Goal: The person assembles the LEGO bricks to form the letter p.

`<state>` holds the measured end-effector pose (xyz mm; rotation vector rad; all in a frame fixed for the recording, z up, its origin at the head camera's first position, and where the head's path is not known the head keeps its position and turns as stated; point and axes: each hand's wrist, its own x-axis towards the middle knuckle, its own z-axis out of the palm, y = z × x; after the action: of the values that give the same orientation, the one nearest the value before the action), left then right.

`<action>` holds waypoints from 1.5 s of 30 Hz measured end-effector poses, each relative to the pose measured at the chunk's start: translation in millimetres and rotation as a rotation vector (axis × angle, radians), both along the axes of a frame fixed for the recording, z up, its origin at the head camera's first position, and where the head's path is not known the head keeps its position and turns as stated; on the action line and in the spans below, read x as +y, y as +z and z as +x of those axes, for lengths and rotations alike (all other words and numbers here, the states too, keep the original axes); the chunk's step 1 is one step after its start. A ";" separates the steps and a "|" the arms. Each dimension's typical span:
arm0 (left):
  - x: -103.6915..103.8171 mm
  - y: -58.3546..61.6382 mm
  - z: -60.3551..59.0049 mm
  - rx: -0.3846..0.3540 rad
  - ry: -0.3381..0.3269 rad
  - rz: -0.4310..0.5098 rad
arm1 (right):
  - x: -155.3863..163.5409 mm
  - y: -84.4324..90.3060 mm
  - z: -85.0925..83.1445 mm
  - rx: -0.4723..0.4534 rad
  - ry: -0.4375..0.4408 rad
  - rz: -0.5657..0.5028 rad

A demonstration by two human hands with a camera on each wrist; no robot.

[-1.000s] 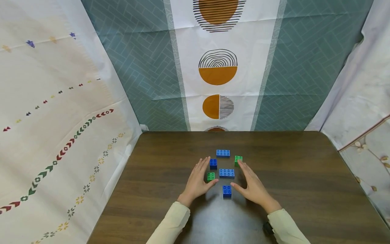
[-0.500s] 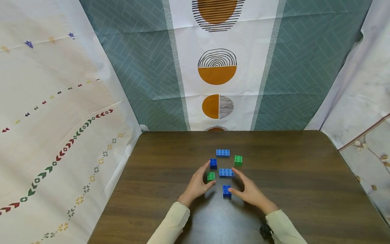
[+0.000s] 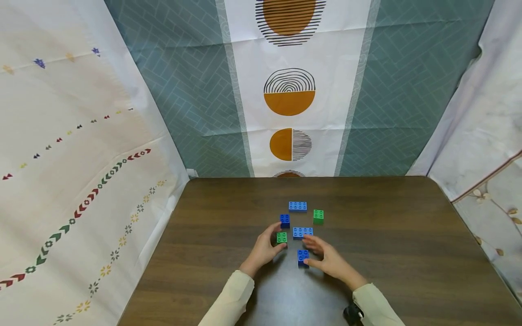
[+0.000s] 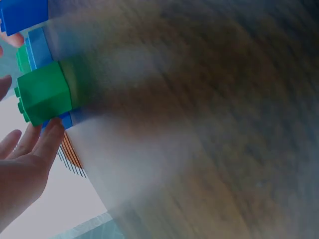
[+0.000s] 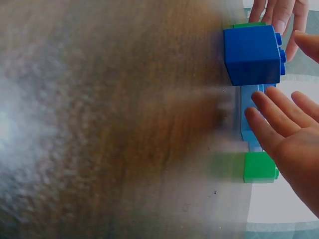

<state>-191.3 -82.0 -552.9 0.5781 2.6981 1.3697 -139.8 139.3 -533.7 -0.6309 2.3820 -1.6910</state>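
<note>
- Six toy bricks sit in a loose cluster near the middle of a dark wood table (image 3: 408, 235).
- Left hand (image 3: 264, 246) curls loosely beside a small green brick (image 3: 282, 237), fingertips touching or almost touching its near side; no firm grip shows.
- Right hand (image 3: 326, 258) lies flat with fingers extended, thumb next to the nearest blue brick (image 3: 303, 256), fingertips over a long blue brick (image 3: 302, 232).
- Both hands flank the bricks, placed to pick them up.

no readable text, labels, brands, numbers, signs
</note>
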 end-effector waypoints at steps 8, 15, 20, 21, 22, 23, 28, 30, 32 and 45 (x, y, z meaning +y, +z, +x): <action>-2.0 -7.4 -1.1 -0.023 -0.001 0.026 | 3.4 -21.9 -4.3 -0.057 0.034 0.053; -3.0 -7.9 -2.9 -0.054 0.020 0.021 | 7.9 -35.2 -8.5 0.038 0.068 0.039; -3.3 -8.2 -3.7 -0.074 0.033 0.007 | 9.8 -36.3 -8.2 0.061 0.068 0.058; -3.4 -8.4 -3.9 -0.076 0.036 0.002 | 10.1 -36.5 -8.2 0.055 0.063 0.066; -3.4 -8.7 -4.1 -0.079 0.039 -0.001 | 10.1 -36.7 -8.2 0.031 0.056 0.069; -3.5 -9.1 -4.2 -0.081 0.041 -0.005 | 10.2 -36.9 -8.4 0.022 0.053 0.074; -4.2 -10.9 -4.6 -0.086 0.037 -0.003 | 10.6 -36.4 -7.7 -0.034 0.034 0.079; -4.5 -11.3 -4.5 -0.087 0.035 0.003 | 10.8 -36.1 -7.1 -0.052 0.026 0.071; -4.6 -11.5 -4.5 -0.088 0.034 0.007 | 11.0 -35.8 -6.6 -0.067 0.017 0.065; -4.4 -12.4 -3.8 -0.081 0.037 0.014 | 3.4 -2.1 5.4 -0.113 -0.006 0.054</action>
<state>-195.1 -86.5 -565.4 0.4661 2.6506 1.3899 -134.3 142.7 -535.7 -0.5069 2.3447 -1.6134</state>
